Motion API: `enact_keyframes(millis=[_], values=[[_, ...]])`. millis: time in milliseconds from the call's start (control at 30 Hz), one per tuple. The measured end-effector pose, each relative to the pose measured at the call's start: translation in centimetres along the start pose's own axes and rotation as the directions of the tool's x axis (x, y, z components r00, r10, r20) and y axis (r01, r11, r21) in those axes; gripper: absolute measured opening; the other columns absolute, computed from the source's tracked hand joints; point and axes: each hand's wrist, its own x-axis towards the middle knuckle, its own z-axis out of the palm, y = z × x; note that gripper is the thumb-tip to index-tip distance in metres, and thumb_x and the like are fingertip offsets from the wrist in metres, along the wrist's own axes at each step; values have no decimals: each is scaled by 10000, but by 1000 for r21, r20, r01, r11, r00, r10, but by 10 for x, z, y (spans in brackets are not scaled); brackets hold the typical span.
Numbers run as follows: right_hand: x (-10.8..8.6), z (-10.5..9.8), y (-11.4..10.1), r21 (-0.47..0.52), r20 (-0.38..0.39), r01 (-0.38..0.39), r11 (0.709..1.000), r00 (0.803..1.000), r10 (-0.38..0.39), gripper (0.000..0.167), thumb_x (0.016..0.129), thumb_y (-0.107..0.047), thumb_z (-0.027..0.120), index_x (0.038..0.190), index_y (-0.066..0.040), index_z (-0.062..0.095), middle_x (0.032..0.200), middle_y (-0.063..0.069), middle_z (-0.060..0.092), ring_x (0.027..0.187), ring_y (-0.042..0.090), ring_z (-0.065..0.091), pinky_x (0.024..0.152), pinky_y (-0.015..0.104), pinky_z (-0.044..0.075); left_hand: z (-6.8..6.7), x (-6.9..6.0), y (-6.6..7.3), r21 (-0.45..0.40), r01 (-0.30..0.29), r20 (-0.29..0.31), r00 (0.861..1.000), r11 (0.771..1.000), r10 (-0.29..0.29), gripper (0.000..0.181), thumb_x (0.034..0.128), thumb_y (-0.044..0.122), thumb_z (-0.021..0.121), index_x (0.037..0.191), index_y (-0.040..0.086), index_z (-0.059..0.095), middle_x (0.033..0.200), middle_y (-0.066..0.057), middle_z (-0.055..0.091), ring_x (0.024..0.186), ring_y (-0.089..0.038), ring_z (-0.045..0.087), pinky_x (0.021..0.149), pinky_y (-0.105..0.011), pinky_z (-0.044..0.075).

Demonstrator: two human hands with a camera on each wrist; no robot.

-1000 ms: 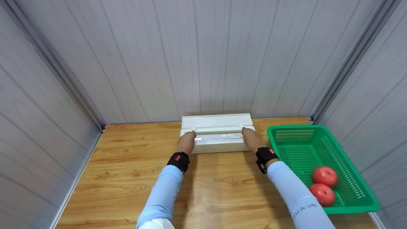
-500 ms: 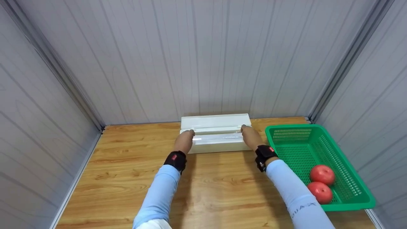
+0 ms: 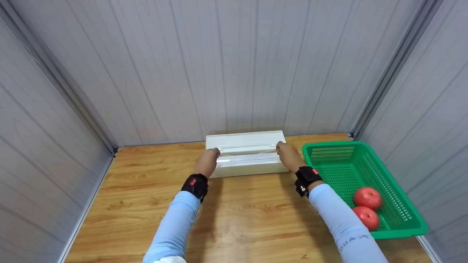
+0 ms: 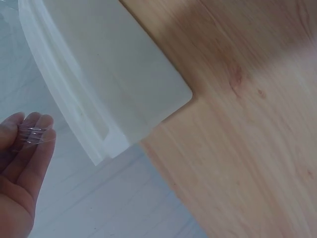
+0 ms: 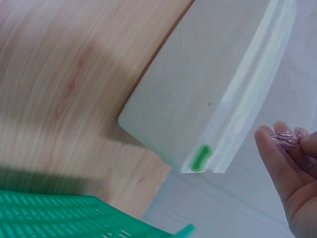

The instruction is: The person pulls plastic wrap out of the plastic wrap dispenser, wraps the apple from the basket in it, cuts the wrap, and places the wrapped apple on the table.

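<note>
A white cling film dispenser box (image 3: 252, 169) stands near the back wall, its lid (image 3: 244, 140) raised. Clear cling film (image 3: 248, 159) spans its front opening between my two hands. At the left end my left hand (image 3: 207, 162) pinches a bunched corner of the cling film (image 4: 33, 134) between thumb and fingers, as the left wrist view shows. My right hand (image 3: 289, 157) pinches the other corner; in the right wrist view that gathered cling film (image 5: 287, 139) sits between thumb and fingertips. Both hands are apart from the box in the wrist views.
A green perforated basket (image 3: 402, 215) stands at the right, close to my right forearm. Two round red fruits, an upper fruit (image 3: 367, 197) and a lower fruit (image 3: 366, 217), lie in it. Panel walls (image 3: 237, 65) enclose the wooden table (image 3: 241, 219).
My hands have risen slightly and drawn a little further apart, still pinching the cling film. The whole head view has shifted slightly, with the basket now further left in it.
</note>
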Motion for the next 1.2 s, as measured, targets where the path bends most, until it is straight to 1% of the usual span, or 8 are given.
enact_keyframes(millis=[67, 133, 333, 433, 767, 900, 1100, 1200], values=[[0, -4, -1, 15, -16, 35, 999, 999, -35, 110, 906, 38, 453, 891, 50, 561, 752, 126, 599, 673, 242, 578, 585, 335, 481, -3, 0, -1, -6, -21, -12, 1000, 1000, 21, 126, 878, -29, 522, 895, -24, 647, 880, -141, 695, 857, -272, 656, 764, -388, 532], [0, -7, -3, 19, -24, 42, 999, 999, -42, 108, 912, 28, 463, 893, 47, 568, 754, 126, 606, 682, 243, 587, 595, 344, 490, -7, 2, -1, -6, -29, -16, 999, 1000, 29, 126, 877, -28, 525, 894, -24, 649, 879, -137, 697, 859, -269, 659, 764, -386, 533], [4, -17, -7, 0, 32, -37, 999, 999, 37, 135, 937, 23, 454, 972, 58, 580, 837, 168, 639, 777, 295, 620, 689, 403, 519, -18, 4, 1, -14, 19, 18, 1000, 1000, -19, 156, 896, -22, 522, 954, -13, 666, 938, -133, 703, 914, -255, 661, 801, -367, 537], [7, -22, -7, -19, 44, -45, 999, 998, 46, 139, 941, 21, 450, 989, 52, 577, 855, 174, 648, 798, 295, 627, 706, 404, 524, -21, 4, 3, -20, 22, 21, 1000, 1000, -21, 152, 895, -20, 532, 965, -9, 666, 954, -139, 702, 927, -258, 659, 810, -367, 536], [15, -37, -11, -12, 53, -73, 997, 996, 74, 178, 954, 7, 436, 974, 66, 603, 847, 177, 663, 798, 290, 638, 699, 402, 525, -32, 6, 6, -58, -64, -44, 997, 996, 62, 116, 883, -15, 553, 920, -29, 663, 907, -152, 701, 888, -285, 662, 802, -386, 529], [17, -41, -13, 5, 46, -65, 998, 997, 65, 191, 964, -9, 430, 960, 56, 609, 830, 162, 661, 777, 273, 630, 692, 389, 519, -37, 6, 6, -56, -63, -50, 997, 996, 60, 114, 888, 2, 555, 920, -20, 663, 903, -143, 702, 884, -279, 662, 802, -386, 527], [19, -49, -17, -5, 9, -14, 1000, 1000, 14, 178, 952, 12, 442, 940, 57, 614, 811, 163, 663, 758, 276, 635, 690, 393, 524, -44, 6, 8, -30, -56, -35, 998, 998, 55, 134, 911, 43, 544, 952, -5, 662, 925, -131, 703, 908, -271, 663, 810, -383, 526], [21, -53, -19, 0, 4, -19, 1000, 1000, 19, 185, 955, 11, 436, 949, 59, 614, 820, 170, 667, 767, 281, 643, 692, 394, 531, -49, 6, 10, -25, -58, -22, 998, 998, 57, 141, 918, 47, 536, 969, 1, 660, 945, -132, 702, 922, -270, 661, 820, -378, 528]])
